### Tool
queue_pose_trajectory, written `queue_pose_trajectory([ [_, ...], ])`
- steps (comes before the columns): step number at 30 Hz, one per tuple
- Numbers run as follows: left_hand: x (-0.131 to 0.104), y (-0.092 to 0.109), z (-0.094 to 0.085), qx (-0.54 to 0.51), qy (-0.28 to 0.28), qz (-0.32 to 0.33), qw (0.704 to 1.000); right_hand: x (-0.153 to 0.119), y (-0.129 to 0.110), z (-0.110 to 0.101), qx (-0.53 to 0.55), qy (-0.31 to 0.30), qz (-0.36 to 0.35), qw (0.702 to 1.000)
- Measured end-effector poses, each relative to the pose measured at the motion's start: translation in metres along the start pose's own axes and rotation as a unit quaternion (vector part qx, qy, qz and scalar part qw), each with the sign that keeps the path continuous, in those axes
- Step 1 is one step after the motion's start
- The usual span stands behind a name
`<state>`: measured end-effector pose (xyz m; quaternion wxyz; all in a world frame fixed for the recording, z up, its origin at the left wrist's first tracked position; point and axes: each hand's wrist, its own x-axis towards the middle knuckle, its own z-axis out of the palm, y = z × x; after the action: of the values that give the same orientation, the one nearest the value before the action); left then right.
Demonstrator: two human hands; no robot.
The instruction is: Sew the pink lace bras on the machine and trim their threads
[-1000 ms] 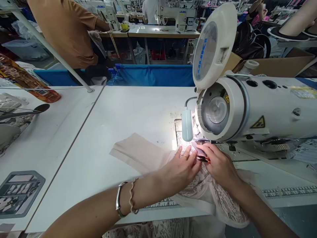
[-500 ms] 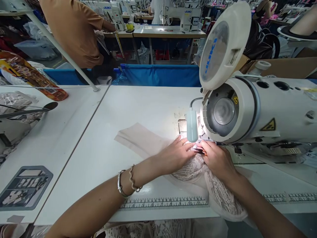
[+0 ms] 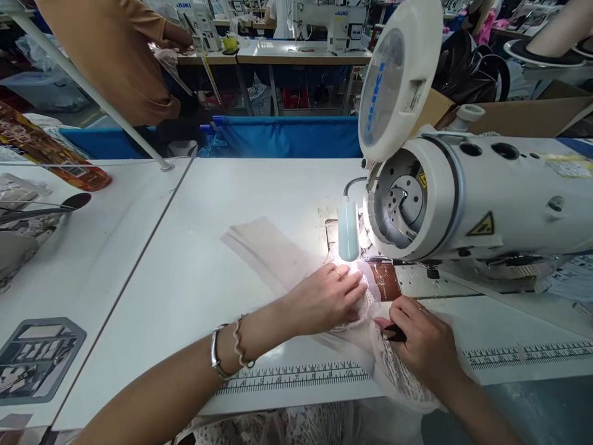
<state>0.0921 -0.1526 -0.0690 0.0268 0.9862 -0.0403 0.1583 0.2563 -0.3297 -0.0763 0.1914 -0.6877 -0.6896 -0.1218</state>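
Pale pink lace fabric (image 3: 370, 290) with a sheer layer (image 3: 273, 244) lies under the head of a white sewing machine (image 3: 500, 191). My left hand (image 3: 327, 296) rests on the lace just in front of the needle area, its fingers bent over the cloth and its thumb hidden. Lower and to the right, my right hand (image 3: 424, 340) is closed around a small dark pointed tool (image 3: 395, 334), perhaps thread snips, against the gathered lace. A pale green lamp (image 3: 348, 230) lights the sewing spot and hides the needle. The machine's round end cover (image 3: 401, 74) stands raised, showing metal parts inside.
A printed ruler (image 3: 296, 376) runs along the table's front edge. At left are a dark-framed inset panel (image 3: 39, 361), a slanted pole (image 3: 106, 105) and an orange-brown package (image 3: 60, 154). Beyond a blue cloth bin (image 3: 291, 137), a person in a brown shirt (image 3: 106, 62) sits near other machines.
My right hand has drawn back from the needle area towards me with the dark tool. My left fingers have curled more. The blurred disc in the machine's end now shows sharply. The view has shifted slightly.
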Motion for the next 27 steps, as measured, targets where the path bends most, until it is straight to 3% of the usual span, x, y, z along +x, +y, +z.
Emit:
queue_pose_trajectory([
  [2,0.000,-0.001,-0.001,0.006,-0.012,0.002,1.000,0.006,0.011,0.001,0.014,0.007,-0.027,1.000],
  [4,0.001,-0.001,0.000,0.008,-0.010,0.019,1.000,0.014,0.021,-0.001,0.027,-0.011,-0.004,1.000],
  [7,0.000,-0.002,0.003,0.001,0.001,0.035,0.999,0.027,0.031,-0.007,0.034,-0.092,0.041,0.994],
  [12,0.002,-0.004,0.002,-0.055,0.012,0.027,0.998,0.040,0.034,-0.009,-0.019,-0.210,0.022,0.977],
  [27,-0.002,-0.010,-0.002,0.003,-0.012,-0.005,1.000,0.057,0.038,-0.002,-0.034,-0.234,0.017,0.972],
])
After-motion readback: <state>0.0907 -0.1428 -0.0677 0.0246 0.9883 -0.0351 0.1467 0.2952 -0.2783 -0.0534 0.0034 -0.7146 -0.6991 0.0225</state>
